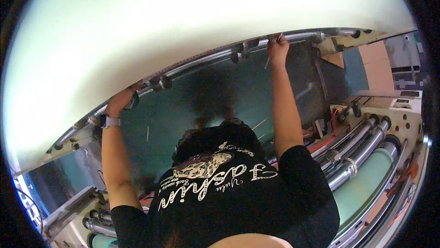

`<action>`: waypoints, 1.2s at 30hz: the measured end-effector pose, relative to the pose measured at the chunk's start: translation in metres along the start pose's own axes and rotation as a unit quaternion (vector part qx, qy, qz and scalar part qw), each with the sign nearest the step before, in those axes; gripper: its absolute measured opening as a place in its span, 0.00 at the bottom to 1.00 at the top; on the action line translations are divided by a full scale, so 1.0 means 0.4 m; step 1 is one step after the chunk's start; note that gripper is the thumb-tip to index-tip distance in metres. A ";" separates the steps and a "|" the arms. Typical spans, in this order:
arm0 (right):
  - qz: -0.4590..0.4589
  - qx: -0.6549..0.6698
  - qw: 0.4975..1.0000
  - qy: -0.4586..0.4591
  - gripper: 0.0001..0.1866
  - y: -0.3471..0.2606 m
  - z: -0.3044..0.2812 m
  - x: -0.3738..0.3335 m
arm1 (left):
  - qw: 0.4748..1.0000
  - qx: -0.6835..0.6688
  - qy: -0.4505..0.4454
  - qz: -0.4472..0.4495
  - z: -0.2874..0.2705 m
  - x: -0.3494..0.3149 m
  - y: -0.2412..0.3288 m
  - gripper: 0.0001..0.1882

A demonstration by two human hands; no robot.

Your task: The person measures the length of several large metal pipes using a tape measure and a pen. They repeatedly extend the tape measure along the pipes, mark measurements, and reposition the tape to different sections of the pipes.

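A long chrome shaft [201,63] with dark clamp-like collars [239,52] runs along the lower edge of a big pale machine panel [192,14]. My left hand [123,100], below a watch on the wrist, reaches to the shaft's left part beside a dark round collar [133,101]. Its fingers are hidden under the panel edge, so their grip cannot be made out. On the right part of the shaft, my right hand [277,50] is closed around a thin metal rod-like tool [267,63]. The tool's ends stick out above and below the fingers; its exact kind is unclear.
Behind me, at the lower right, lie chrome rollers [362,151] and a pale green roller [366,179] in a machine frame. Orange cables [321,144] run beside them. The dark green floor [183,105] shows between the machines. Brown boards [376,66] stand at the far right.
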State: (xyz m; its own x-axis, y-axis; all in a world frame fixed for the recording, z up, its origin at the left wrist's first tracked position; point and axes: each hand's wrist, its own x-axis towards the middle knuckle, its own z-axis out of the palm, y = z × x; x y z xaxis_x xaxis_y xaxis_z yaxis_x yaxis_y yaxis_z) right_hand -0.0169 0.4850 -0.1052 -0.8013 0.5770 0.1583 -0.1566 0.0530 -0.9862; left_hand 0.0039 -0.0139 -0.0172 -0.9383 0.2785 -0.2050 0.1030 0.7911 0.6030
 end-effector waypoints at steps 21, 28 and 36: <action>0.032 0.133 0.990 -0.046 0.07 -0.022 0.118 -0.118 | 0.926 0.325 0.107 0.162 -0.008 -0.051 -0.088 0.20; 0.025 0.048 0.997 -0.062 0.03 -0.080 0.120 -0.130 | 0.984 0.135 0.104 0.045 -0.020 -0.056 0.002 0.20; 0.033 0.062 0.996 -0.054 0.02 -0.083 0.124 -0.135 | 0.986 0.128 0.080 0.070 -0.017 -0.028 -0.031 0.18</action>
State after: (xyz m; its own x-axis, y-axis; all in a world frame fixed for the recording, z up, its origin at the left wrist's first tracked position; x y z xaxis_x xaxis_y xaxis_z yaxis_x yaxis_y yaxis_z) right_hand 0.0030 0.4118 -0.0787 -0.8690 0.4839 0.1032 -0.1651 -0.0870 -0.9824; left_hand 0.0109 -0.0306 -0.0170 -0.9472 0.3207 0.0036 0.2954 0.8681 0.3990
